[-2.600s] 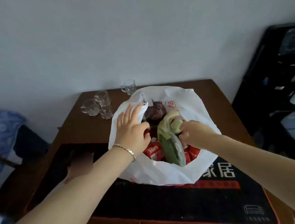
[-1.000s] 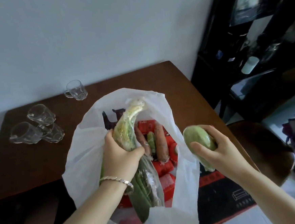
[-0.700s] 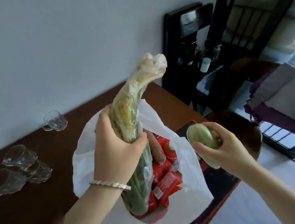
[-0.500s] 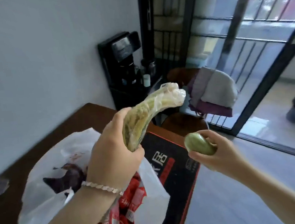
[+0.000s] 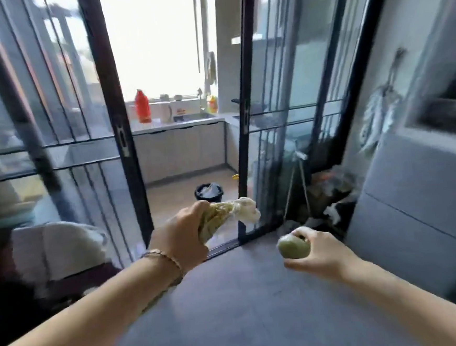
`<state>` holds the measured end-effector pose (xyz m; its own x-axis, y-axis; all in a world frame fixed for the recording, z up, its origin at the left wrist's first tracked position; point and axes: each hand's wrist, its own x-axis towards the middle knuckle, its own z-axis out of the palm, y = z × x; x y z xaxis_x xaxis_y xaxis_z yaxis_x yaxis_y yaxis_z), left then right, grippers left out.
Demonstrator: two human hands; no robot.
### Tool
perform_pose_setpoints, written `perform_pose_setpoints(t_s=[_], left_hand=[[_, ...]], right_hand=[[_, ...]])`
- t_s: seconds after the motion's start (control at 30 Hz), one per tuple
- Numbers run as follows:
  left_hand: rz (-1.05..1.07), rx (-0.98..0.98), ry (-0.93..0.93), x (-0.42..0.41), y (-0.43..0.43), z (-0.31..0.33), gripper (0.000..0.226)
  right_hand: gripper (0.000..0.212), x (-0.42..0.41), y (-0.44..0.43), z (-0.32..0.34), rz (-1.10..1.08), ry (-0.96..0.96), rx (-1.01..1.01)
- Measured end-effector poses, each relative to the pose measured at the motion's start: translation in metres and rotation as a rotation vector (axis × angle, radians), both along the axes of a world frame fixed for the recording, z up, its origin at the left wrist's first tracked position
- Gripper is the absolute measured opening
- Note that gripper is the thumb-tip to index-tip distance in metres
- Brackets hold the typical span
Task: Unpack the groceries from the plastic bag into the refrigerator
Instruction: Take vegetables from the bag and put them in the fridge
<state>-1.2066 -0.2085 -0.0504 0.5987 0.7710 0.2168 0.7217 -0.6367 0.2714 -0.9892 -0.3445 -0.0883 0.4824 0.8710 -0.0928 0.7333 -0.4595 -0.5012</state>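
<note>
No text, number, brand or sign can be read; the whole view is smeared by motion; any label on the red bottle [image 5: 142, 106] and the yellow bottle [image 5: 212, 105], both stood on the far counter [image 5: 190, 122], is too small and blurred to be made out; nothing legible is made out on the clear wrap of the wrapped vegetable [image 5: 226, 214] gripped by the left hand [image 5: 181, 239], nor on the green fruit [image 5: 293, 247] held in the right hand [image 5: 319, 253].

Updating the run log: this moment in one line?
left hand: holds wrapped greens | right hand: holds green fruit | plastic bag: out of view
</note>
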Motion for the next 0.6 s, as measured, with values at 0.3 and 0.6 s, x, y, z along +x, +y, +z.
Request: perform_pose_setpoints(t_s=[0.3, 0.6], left_hand=[[-0.397, 0.18, -0.008, 0.366, -0.007, 0.037, 0.062], [-0.682, 0.224, -0.092, 0.631, 0.012, 0.059, 0.052]], right_hand=[[0.054, 0.297, -0.086, 0.048, -0.504, -0.111, 0.01], [0.052, 0.492, -0.095, 0.091, -0.737, -0.305, -0.099]])
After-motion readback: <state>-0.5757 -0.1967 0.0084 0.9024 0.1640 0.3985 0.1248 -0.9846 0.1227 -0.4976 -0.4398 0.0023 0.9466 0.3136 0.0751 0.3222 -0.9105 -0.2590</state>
